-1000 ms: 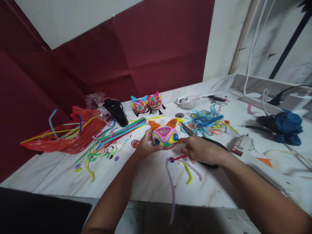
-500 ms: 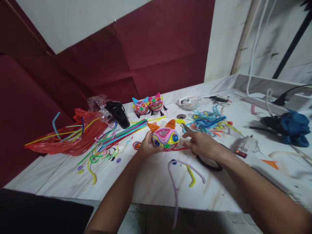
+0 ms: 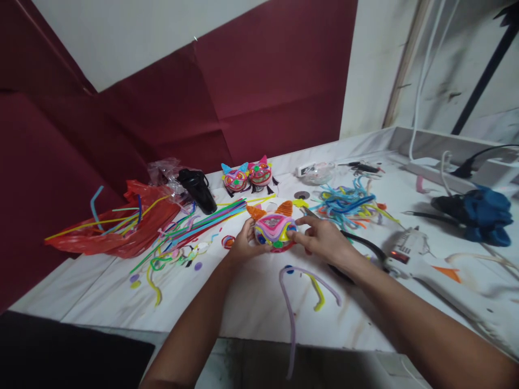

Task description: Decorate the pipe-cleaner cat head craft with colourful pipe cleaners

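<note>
A colourful cat-like head with orange ears [image 3: 276,224] sits upright on the white table. My left hand [image 3: 244,244] grips its left side, thumb along the bottom front. At its right side, my right hand [image 3: 318,236] touches the blue and yellow eye with a fingertip. A pair of scissors or pliers with black handles [image 3: 365,243] lies beneath and behind my right hand, partly hidden by it. In front of the head are a curved lilac pipe cleaner [image 3: 288,308] and a short yellow one [image 3: 318,294].
Two finished-looking cat heads [image 3: 247,175] stand at the back. A black bottle [image 3: 197,190] and red bag [image 3: 133,227] are at the left, near loose pipe cleaners [image 3: 203,224]. Rightward lie a blue pipe cleaner pile [image 3: 348,200], a hot glue gun [image 3: 409,246] and a blue object [image 3: 486,216].
My right hand has moved left onto the orange-eared head's eye. The black handles now show more to the right of my hand. My left hand keeps its hold.
</note>
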Demonstrator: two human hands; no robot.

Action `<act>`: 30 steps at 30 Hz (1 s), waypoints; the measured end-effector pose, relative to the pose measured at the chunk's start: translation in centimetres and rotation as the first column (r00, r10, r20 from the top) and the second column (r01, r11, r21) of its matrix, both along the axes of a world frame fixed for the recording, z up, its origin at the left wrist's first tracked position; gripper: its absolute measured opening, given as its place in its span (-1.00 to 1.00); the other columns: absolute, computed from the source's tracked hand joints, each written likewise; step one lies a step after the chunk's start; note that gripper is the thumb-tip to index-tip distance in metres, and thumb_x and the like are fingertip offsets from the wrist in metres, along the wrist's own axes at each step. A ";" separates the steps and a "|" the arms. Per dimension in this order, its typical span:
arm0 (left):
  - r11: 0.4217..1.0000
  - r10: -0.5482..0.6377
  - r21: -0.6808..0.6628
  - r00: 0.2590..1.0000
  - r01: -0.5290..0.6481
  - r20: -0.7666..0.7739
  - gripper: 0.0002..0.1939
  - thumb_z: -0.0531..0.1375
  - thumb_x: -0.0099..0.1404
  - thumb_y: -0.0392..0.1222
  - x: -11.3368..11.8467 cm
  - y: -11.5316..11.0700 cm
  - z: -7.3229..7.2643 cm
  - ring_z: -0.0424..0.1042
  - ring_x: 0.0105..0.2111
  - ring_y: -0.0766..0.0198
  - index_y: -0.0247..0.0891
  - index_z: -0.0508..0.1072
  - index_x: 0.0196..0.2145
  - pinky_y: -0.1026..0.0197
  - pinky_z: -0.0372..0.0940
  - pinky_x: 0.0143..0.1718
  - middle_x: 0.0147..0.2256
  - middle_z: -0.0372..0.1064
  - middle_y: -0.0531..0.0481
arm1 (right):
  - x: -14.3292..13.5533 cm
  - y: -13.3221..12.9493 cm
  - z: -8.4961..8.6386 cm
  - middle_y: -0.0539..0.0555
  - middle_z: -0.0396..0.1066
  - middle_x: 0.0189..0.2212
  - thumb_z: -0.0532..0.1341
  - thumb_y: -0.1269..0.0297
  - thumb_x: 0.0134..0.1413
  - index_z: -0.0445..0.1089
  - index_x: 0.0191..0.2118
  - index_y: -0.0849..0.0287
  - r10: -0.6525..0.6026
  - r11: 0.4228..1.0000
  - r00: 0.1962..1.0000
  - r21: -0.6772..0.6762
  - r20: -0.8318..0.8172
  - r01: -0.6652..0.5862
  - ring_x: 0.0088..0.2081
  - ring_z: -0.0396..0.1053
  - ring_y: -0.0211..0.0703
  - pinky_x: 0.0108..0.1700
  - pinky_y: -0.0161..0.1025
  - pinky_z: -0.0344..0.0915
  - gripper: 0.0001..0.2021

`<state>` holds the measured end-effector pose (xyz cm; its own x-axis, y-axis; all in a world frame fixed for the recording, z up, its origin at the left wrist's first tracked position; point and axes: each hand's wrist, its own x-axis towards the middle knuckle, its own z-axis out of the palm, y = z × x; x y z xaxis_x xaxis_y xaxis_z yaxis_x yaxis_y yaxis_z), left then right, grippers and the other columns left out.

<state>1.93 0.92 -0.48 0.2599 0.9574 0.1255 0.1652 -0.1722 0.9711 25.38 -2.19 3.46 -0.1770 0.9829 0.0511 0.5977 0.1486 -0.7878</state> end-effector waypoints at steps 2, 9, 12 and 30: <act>1.000 0.002 -0.022 1.000 -0.002 0.003 0.16 0.53 -0.30 0.17 0.0 -0.1 0.0 0.20 0.26 -0.22 -0.25 0.17 0.19 -0.08 0.19 0.23 0.22 0.22 -0.35 | -0.4 -0.1 0.0 -0.03 0.42 -0.66 0.15 -0.02 0.12 0.39 0.03 0.27 -0.042 0.999 0.999 0.002 0.001 0.042 -0.54 0.40 -0.11 -0.43 -0.25 0.19 -0.50; 1.000 0.017 -0.027 1.000 -0.016 0.019 0.13 0.55 -0.29 0.08 -0.4 0.0 -0.4 0.11 0.30 -0.26 -0.24 0.19 0.19 -0.10 0.13 0.27 0.24 0.20 -0.32 | -1.4 -0.4 -0.1 -0.04 0.42 -0.63 0.20 0.10 0.07 0.39 -0.04 0.20 -0.148 0.989 0.989 -0.005 0.021 0.148 -0.53 0.40 -0.12 -0.42 -0.26 0.16 -0.62; 1.000 0.003 -0.024 1.000 -0.002 0.018 0.14 0.55 -0.28 0.07 -0.4 0.0 -0.4 0.16 0.28 -0.22 -0.24 0.16 0.20 -0.09 0.14 0.26 0.25 0.18 -0.34 | -1.7 -0.4 -0.2 -0.01 0.45 -0.58 0.20 0.13 0.05 0.38 -0.09 0.19 -0.180 0.984 0.983 -0.005 0.024 0.180 -0.50 0.41 -0.12 -0.43 -0.27 0.14 -0.67; 0.999 -0.011 -0.036 0.997 0.014 0.076 0.12 0.54 -0.24 0.02 -2.5 1.3 -1.9 0.11 0.31 -0.20 -0.17 0.12 0.22 -0.13 0.13 0.26 0.32 0.05 -0.33 | -2.0 -0.5 0.0 -0.14 0.32 -0.70 0.27 0.26 -0.03 0.40 -0.08 0.18 -0.090 0.995 0.974 -0.055 -0.207 0.080 -0.58 0.32 -0.21 -0.50 -0.33 0.11 -0.66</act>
